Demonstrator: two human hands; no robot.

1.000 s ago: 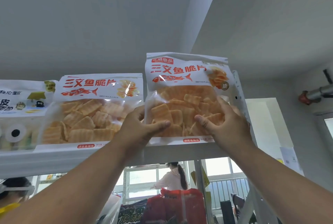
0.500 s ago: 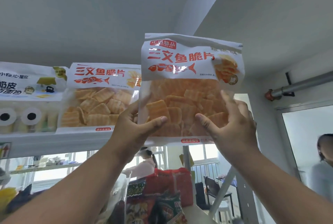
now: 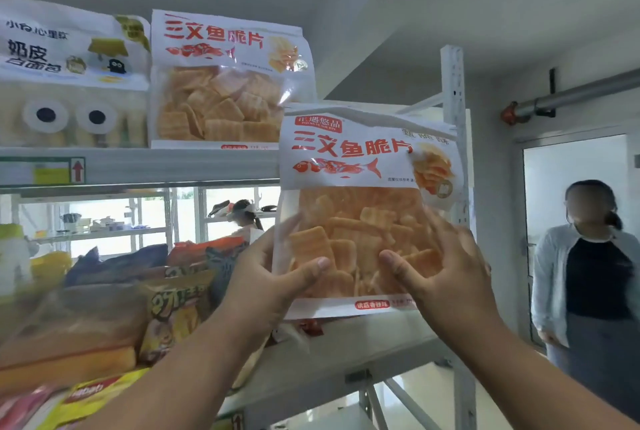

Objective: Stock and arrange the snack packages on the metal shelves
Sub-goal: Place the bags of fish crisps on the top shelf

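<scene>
**In front of the shelving, one crisp bag held in both hands**

On the metal rack [image 3: 454, 138], the largest thing in view, two shelves show: the top shelf [image 3: 145, 166] and the lower shelf [image 3: 346, 343]. On the top shelf stand two upright packages, one white bread bag [image 3: 69, 76] at the left and one shelved crisp bag [image 3: 225, 83] just beside it to the right. To the right of that bag, the shelf seems to offer room for another. The lower shelf carries a jumbled heap of snack packs [image 3: 138, 291], too overlapped and blurred to count.

A second crisp bag, the held bag [image 3: 363, 208], hangs upright in front of the rack, below the top shelf's level and clear of both shelves. The left hand [image 3: 270, 277] grips its lower left edge, thumb across the front and fingers curled behind. The right hand [image 3: 446, 270] grips the lower right edge the same way. So there are two matching crisp bags, one bread bag and two hands, both occupied.

The step in hand looks like placing this bag. The next move probably calls for lifting it and standing it upright next to its twin, face outward.

One bystander [image 3: 588, 273] stands well apart by the doorway.
</scene>
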